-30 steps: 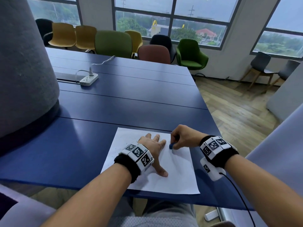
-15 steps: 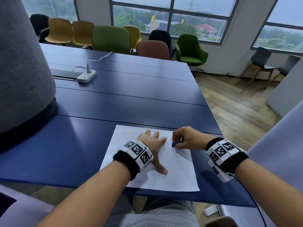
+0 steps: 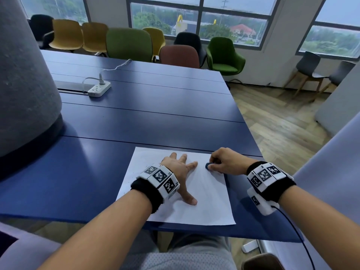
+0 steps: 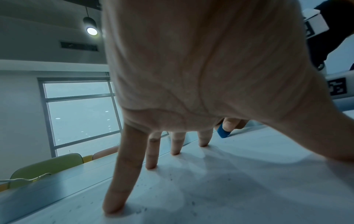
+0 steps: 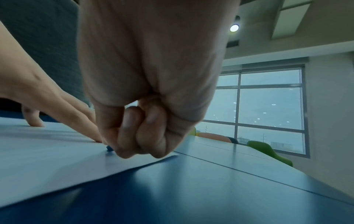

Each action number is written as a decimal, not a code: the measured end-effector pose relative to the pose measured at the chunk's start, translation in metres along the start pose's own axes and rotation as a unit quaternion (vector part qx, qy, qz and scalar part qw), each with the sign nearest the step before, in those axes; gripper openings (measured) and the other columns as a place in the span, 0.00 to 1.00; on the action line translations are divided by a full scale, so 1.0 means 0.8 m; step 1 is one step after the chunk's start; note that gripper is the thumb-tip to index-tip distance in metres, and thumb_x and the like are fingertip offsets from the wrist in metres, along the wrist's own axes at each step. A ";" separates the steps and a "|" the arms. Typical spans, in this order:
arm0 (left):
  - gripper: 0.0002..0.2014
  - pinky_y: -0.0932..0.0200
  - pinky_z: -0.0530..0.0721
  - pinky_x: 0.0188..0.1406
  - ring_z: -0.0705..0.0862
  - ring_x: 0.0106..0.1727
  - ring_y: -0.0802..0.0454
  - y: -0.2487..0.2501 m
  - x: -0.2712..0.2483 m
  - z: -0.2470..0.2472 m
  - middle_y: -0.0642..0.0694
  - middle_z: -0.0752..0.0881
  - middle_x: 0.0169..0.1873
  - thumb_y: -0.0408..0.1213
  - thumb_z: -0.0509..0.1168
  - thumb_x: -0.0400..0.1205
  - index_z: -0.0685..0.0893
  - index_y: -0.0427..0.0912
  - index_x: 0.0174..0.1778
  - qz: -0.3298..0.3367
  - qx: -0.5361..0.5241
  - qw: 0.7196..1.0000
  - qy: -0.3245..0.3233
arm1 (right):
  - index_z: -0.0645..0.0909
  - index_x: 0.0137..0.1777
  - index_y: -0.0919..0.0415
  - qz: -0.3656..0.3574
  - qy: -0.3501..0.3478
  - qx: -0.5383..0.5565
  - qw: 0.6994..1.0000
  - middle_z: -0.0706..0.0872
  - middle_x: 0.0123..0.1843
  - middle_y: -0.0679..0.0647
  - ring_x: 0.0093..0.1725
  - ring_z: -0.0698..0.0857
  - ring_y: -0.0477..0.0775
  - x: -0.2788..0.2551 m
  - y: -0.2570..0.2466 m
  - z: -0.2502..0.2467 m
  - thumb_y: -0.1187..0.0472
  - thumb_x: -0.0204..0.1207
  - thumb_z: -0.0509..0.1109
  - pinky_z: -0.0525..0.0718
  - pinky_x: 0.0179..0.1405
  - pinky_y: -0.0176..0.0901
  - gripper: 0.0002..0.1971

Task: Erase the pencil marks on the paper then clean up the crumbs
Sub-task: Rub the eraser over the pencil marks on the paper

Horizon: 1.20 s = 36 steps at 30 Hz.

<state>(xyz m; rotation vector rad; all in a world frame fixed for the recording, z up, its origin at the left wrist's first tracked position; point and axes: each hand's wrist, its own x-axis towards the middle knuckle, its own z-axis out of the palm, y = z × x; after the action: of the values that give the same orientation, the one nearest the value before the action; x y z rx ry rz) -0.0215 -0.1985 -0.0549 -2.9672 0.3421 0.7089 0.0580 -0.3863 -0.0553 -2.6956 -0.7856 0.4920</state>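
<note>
A white sheet of paper lies at the near edge of the blue table. My left hand presses flat on it with fingers spread, fingertips down on the sheet. My right hand pinches a small blue eraser against the paper near its far right corner. The eraser shows past my left fingers in the left wrist view, and only its tip shows in the right wrist view. Dark eraser crumbs speckle the paper around my left fingers.
A white power strip with a cable lies far left on the table. A large grey rounded form stands at the left. Several chairs line the far side. The table's right edge drops to wooden floor.
My right hand with the eraser has slid a little to the right and nearer across the paper. My left hand has stayed pressed on the sheet.
</note>
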 end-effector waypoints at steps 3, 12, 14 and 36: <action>0.63 0.38 0.60 0.81 0.46 0.86 0.33 0.001 -0.001 -0.001 0.44 0.46 0.88 0.74 0.73 0.62 0.44 0.60 0.87 -0.002 -0.004 1.000 -0.004 | 0.86 0.40 0.62 -0.002 -0.069 0.004 0.998 0.84 0.27 0.48 0.22 0.76 0.40 -0.005 -0.007 -0.007 0.54 0.76 0.72 0.75 0.28 0.32 0.11; 0.63 0.39 0.60 0.81 0.46 0.86 0.34 0.001 -0.002 -0.001 0.44 0.45 0.88 0.73 0.74 0.62 0.44 0.59 0.87 -0.002 -0.006 1.000 -0.002 | 0.86 0.41 0.66 -0.007 -0.133 0.019 0.991 0.80 0.24 0.48 0.20 0.72 0.44 -0.009 -0.016 -0.013 0.55 0.75 0.73 0.72 0.23 0.31 0.12; 0.63 0.39 0.60 0.81 0.46 0.86 0.33 0.002 -0.003 -0.002 0.44 0.45 0.88 0.73 0.74 0.63 0.44 0.59 0.87 -0.001 -0.005 1.000 -0.002 | 0.86 0.41 0.66 -0.010 -0.111 0.018 0.994 0.81 0.24 0.48 0.20 0.73 0.43 -0.005 -0.018 -0.013 0.55 0.76 0.73 0.72 0.22 0.30 0.13; 0.61 0.40 0.65 0.79 0.50 0.85 0.33 0.001 -0.003 0.001 0.43 0.50 0.87 0.74 0.73 0.63 0.49 0.58 0.87 0.005 0.000 1.000 0.020 | 0.86 0.43 0.63 -0.018 -0.065 0.036 0.997 0.83 0.29 0.51 0.25 0.77 0.45 0.006 -0.036 0.001 0.55 0.76 0.72 0.76 0.25 0.33 0.10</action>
<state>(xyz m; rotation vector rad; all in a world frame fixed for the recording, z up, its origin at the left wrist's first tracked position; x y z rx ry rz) -0.0238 -0.1988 -0.0547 -2.9844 0.3590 0.6522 0.0478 -0.3601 -0.0469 -2.5997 -0.8341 0.6799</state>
